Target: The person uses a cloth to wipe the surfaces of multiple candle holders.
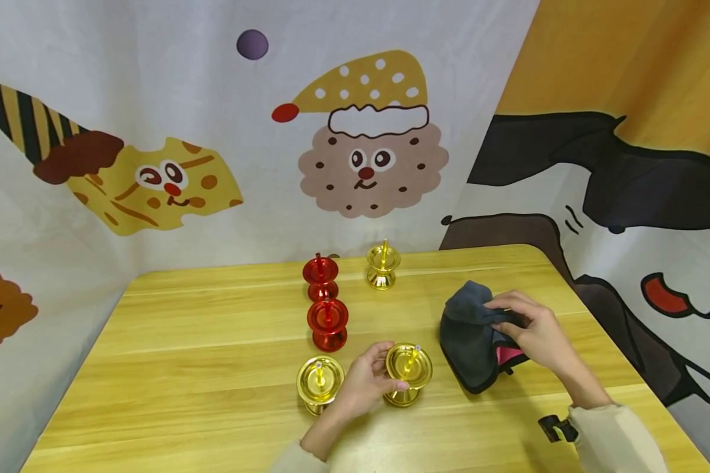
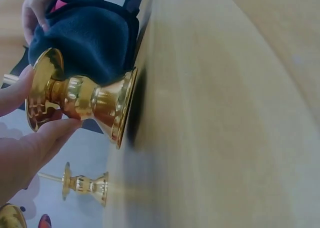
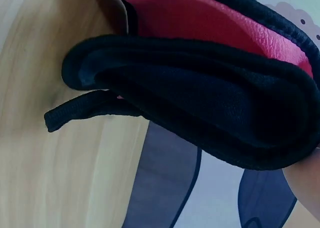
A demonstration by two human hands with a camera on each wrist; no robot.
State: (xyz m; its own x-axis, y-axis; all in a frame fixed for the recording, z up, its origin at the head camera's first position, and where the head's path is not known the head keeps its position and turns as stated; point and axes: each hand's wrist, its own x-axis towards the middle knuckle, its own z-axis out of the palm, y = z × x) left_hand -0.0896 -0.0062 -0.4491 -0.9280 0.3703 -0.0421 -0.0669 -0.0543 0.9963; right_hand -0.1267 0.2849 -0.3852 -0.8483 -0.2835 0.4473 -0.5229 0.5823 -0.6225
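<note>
Holder, gold and spiked (image 1: 405, 378), between second gold holder (image 1: 318, 389) and dark pouch (image 1: 466, 351); gripped by thumb and bent fingers of left hand (image 1: 362, 387). Cannot tell base contact with table (image 1: 213, 368). Pouch edge pinched in right hand (image 1: 540, 332). Possible drop, from too light a grip on slick-looking metal. Possible topple of second gold holder, from brush by left wrist.

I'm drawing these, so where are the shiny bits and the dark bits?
Head view: glints on the gold candle holder in the left hand; left wrist view: blurry shadow beside it; right wrist view: nearly black middle on the pink-lined fabric.
</note>
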